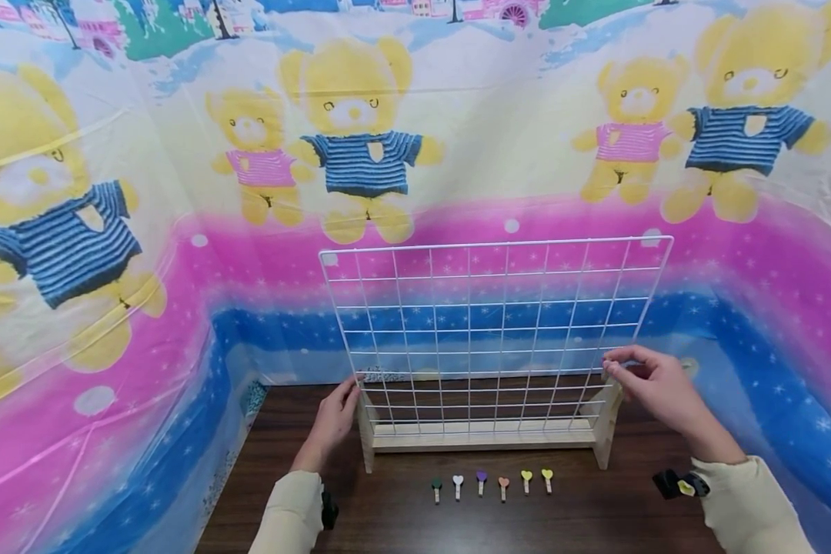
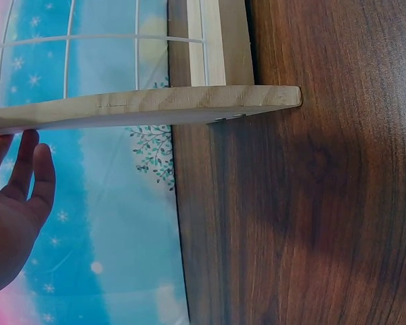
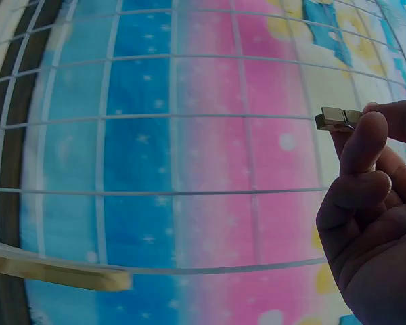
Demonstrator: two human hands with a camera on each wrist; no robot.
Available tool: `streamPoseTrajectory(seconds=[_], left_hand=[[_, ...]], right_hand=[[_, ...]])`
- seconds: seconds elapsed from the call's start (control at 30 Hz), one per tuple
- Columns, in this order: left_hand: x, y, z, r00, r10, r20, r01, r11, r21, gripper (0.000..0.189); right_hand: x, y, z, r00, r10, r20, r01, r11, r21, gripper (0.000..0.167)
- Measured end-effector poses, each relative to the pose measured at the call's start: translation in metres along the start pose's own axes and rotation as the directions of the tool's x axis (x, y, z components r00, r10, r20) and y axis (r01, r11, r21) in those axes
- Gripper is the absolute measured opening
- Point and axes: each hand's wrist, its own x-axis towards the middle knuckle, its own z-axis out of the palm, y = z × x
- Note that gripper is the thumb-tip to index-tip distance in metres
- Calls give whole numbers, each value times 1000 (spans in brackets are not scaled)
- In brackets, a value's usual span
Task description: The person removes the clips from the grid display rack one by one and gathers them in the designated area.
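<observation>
A white wire grid panel (image 1: 469,338) stands upright in a pale wooden stand (image 1: 485,442). My left hand (image 1: 335,422) is at the stand's left end; in the left wrist view, its fingertips (image 2: 28,139) touch the outer face of the wooden side piece (image 2: 189,105). Near the grid's right edge, my right hand (image 1: 654,385) pinches a small wooden clothespin (image 3: 335,118) between thumb and finger. In the right wrist view the clothespin's end points toward the grid wires; whether it touches them I cannot tell.
Several small clothespins with heart tops lie in a row before the stand, among them a green one (image 1: 436,490), a white one (image 1: 458,487) and a purple one (image 1: 481,482). The brown wooden table (image 1: 388,523) meets a printed bear curtain (image 1: 485,169) behind and at the sides.
</observation>
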Motion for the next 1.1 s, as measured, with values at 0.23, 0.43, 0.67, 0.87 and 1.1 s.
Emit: streamPoseTrajectory(seconds=[0.23,0.43,0.67,0.87,1.1], left_hand=[[1,0,1,1000,-2,6,2,1000,-10,34],[1,2,1,1000,-3,1,3,1000,-1,34],[-1,3,0,1000,-13,6,13,1000,-2,34],[-1,4,-1,1000,-17,13,17,1000,-13,34],[-1,3,-1,1000,-22,14,22,1000,-21,34]], right_hand=[[-15,28,29,993,94,70,-93,996,-14,27],[-25,52,51,975,166,148,-167,986,-5,22],[-37,81,75,954,214,210,-218,976,-5,14],[-50,105,97,956,160,244,-169,986,15,13],[-61,124,117,945,132,299,-139,990,0,17]])
